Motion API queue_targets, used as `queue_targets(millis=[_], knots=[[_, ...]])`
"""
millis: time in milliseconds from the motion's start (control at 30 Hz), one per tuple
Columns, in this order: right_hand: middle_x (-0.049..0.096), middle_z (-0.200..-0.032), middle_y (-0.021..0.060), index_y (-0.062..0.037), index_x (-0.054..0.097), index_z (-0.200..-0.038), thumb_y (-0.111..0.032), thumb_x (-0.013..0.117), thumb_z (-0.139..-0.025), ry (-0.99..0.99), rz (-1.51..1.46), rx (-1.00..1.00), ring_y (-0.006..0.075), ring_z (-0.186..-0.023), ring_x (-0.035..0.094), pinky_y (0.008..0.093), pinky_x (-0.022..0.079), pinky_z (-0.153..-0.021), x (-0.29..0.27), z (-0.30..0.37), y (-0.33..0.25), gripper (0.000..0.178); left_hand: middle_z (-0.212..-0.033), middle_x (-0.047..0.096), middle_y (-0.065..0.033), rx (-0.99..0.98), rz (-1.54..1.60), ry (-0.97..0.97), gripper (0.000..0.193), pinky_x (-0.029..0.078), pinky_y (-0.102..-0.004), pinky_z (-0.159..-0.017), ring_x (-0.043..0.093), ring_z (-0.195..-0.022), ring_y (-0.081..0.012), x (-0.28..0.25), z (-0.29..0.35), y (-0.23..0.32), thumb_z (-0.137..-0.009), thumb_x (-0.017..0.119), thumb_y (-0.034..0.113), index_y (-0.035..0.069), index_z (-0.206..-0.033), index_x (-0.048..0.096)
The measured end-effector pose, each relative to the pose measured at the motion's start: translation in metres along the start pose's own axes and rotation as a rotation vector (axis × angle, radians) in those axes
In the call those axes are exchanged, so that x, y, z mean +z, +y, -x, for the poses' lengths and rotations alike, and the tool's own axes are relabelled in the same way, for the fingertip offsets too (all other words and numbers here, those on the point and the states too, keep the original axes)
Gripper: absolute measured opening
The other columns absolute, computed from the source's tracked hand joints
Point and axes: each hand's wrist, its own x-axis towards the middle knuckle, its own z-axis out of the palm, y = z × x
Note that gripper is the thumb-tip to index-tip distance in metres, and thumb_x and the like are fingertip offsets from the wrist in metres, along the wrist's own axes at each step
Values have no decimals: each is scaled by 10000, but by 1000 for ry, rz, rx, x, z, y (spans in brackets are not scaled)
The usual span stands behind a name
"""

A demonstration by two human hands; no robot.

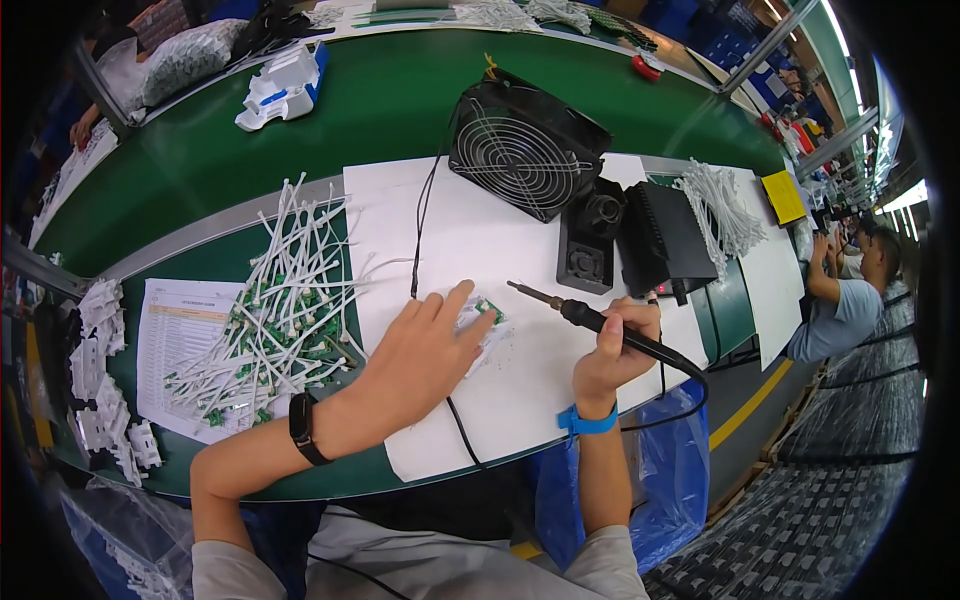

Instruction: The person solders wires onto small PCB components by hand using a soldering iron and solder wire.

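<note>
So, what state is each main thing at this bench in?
Left hand: fingers spread
Right hand: closed around soldering iron
Soldering iron: held, tip off the small green board
Wired boards: heaped loosely
Printed sheet: partly covered
Blue wristband: worn
Fan: can't tell whether spinning

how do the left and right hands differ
The left hand is spread palm-down by a small green circuit board; the right hand is closed around a soldering iron. The left wears a black wristband, the right a blue wristband. Both hands are bare.
</note>
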Motion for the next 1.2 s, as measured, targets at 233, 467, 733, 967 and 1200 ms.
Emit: queue_targets(millis=[233,467,733,967,1200], knots=[[442,-666,34,-39,437,-830,-160,565,-910,111,-4,-105,96,-585,363,255,302,-596,3,-1,1,193,-1403,512,-206,38,-63,-11,509,508,-392,-874,576,-1006,-313,9,14,10,-780,620,-1,17,-1289,630],[402,-634,33,-44,417,-811,-146,550,-900,144,-19,-98,111,-585,385,263,314,-588,4,-3,-1,190,-1440,485,-244,-5,-60,61,465,499,-429,-956,553,-1104,-352,20,22,19,-842,716,154,-44,-1253,624],[436,-674,43,-28,429,-818,-151,545,-912,187,6,-98,110,-587,402,244,342,-586,3,-8,1,193,-1445,454,-312,-60,-162,0,597,386,-491,-1098,504,-1191,-390,13,26,29,-839,765,289,-45,-1303,593],[491,-667,20,-50,482,-854,-126,594,-990,-27,-111,145,55,-486,404,193,285,-443,4,-8,0,191,-1325,570,-329,18,-209,199,576,449,-387,-862,541,-944,-301,40,8,0,-831,747,364,-29,-1234,622],[551,-680,43,-30,522,-828,-78,642,-936,-112,54,68,66,-470,483,197,384,-437,-3,2,12,169,-1370,545,-301,-38,-141,218,500,464,-390,-850,546,-959,-316,46,7,4,-797,793,326,-13,-1138,655]])
